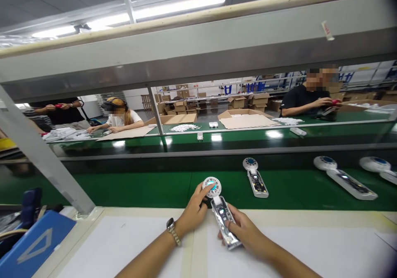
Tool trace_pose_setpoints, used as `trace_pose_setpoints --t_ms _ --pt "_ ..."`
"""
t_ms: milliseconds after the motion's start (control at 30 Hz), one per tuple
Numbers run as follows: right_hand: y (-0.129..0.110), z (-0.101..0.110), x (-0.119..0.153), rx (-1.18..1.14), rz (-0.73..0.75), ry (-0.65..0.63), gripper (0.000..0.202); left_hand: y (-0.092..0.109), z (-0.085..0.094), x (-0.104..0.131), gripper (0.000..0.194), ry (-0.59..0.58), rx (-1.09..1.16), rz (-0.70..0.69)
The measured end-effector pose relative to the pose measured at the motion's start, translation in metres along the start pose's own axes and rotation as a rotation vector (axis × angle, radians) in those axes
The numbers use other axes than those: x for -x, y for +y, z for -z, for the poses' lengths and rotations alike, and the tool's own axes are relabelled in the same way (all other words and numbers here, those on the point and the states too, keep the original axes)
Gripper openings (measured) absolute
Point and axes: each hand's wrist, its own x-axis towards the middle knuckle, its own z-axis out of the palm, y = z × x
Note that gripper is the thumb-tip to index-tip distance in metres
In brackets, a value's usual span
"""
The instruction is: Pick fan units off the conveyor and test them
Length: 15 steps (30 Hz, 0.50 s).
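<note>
I find my right hand (248,231) clasping the white device (221,212), presumably to steady it, while my left hand (192,212), grip unclear, touches its round head (216,183).

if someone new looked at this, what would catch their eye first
Probably the device front and centre, held in the right hand while a left hand finger reaches over its round head. Next, similar devices on the green surface to the right, and bright lights overhead.
</note>
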Motion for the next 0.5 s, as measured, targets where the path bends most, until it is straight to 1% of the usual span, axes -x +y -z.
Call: trace_pose_setpoints --t_ms 200,400,500 --pt "-0.0056 -0.0021 0.0043 0.017 -0.018 -0.002 0.063 0.0001 0.0007 0.0008 0.074 -0.04 -0.015 -0.007" --pt "-0.0057 -0.0017 0.0056 0.053 0.002 -0.028 0.061 0.0012 0.0007 0.0025 0.075 -0.044 -0.105 -0.038" --pt "-0.0064 -0.0025 0.006 0.049 0.0 -0.015 0.062 0.0021 0.0009 0.0026 0.074 -0.045 -0.121 -0.04"
